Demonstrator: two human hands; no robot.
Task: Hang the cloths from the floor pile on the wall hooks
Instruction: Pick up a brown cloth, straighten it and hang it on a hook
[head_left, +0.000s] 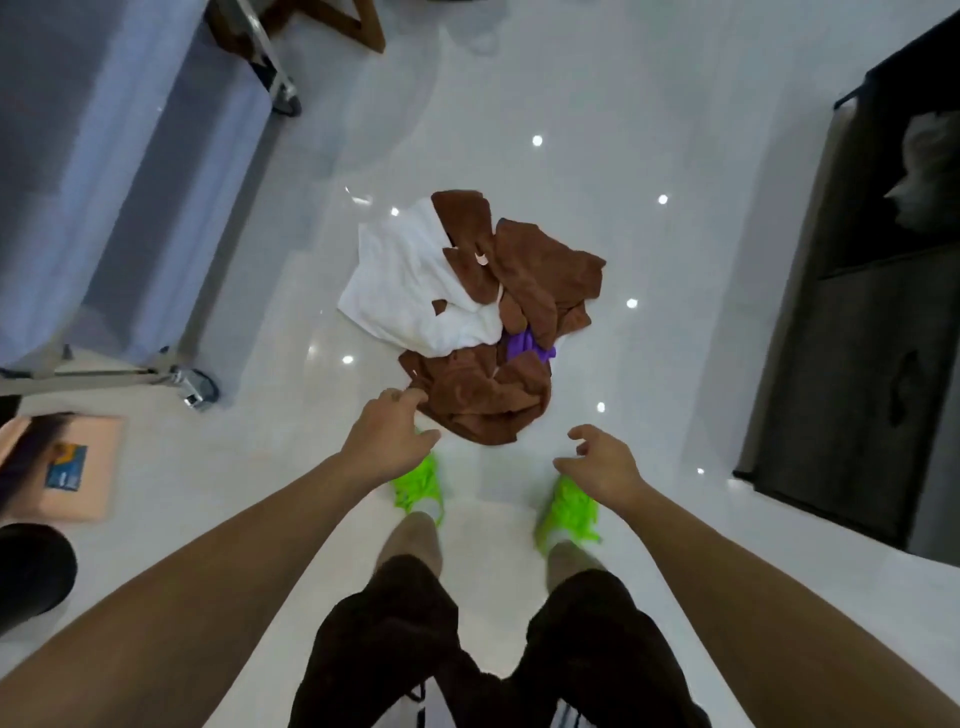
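Both forearms extend down over dark shorts and green shoes (418, 486). Left to right: wheeled rack (156, 197) draped in pale fabric; left hand (387, 434), fingers loosely spread, fingertips at the near edge of a brown cloth (483, 400); pile (467, 312) of white, brown and purple cloths on the glossy floor (597, 104); right hand (602, 462), relaxed, empty, near the pile but clear of it; dark cabinet (857, 312). Step: reaching for a first cloth; next, pinch one alone and lift. No hooks visible

Cloth pile (478, 317) on floor (649, 130), cot (130, 182) left, cabinet (857, 364) right.
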